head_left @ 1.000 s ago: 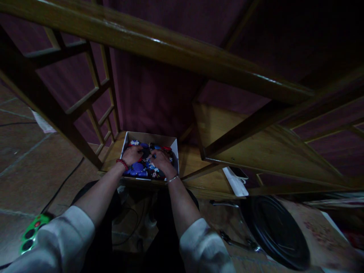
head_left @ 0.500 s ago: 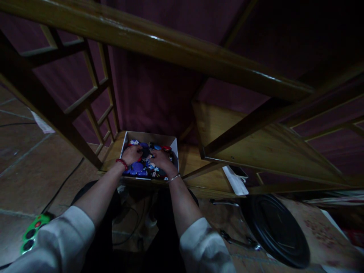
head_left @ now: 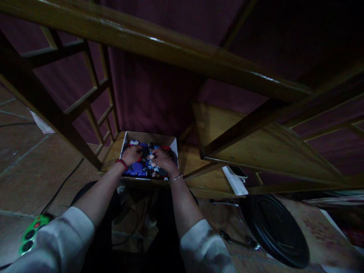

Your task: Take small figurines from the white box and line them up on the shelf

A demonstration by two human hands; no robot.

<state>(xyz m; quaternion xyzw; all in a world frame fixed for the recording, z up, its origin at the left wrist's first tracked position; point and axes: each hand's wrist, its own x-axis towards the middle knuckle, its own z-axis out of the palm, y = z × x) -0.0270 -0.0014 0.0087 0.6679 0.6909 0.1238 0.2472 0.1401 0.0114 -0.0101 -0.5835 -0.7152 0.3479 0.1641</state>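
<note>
A shallow white box [head_left: 175,151] holds a jumble of small coloured pieces, some like little figures and some round, in blue, purple, red and black. My left hand [head_left: 132,154], with a red bead bracelet, is in the left half of the box. Its fingers are curled beside a dark piece; what they grip is too dim to name. In the right half is my right hand [head_left: 162,158], a thin bracelet at its wrist. Its fingertips are drawn together over the pieces near a small pale and blue figure, and whatever they pinch cannot be made out.
The box stands on a wooden shelf [head_left: 189,161] framed by lattice [head_left: 95,93] and a thick overhead bar [head_left: 153,41]. White paper and a phone [head_left: 238,171] lie to the right. A black round stool [head_left: 274,229] and a green game controller [head_left: 33,232] are below.
My right hand has shifted slightly right, and more of the small pale figures show beside its fingertips. My left hand has stayed almost in place.
</note>
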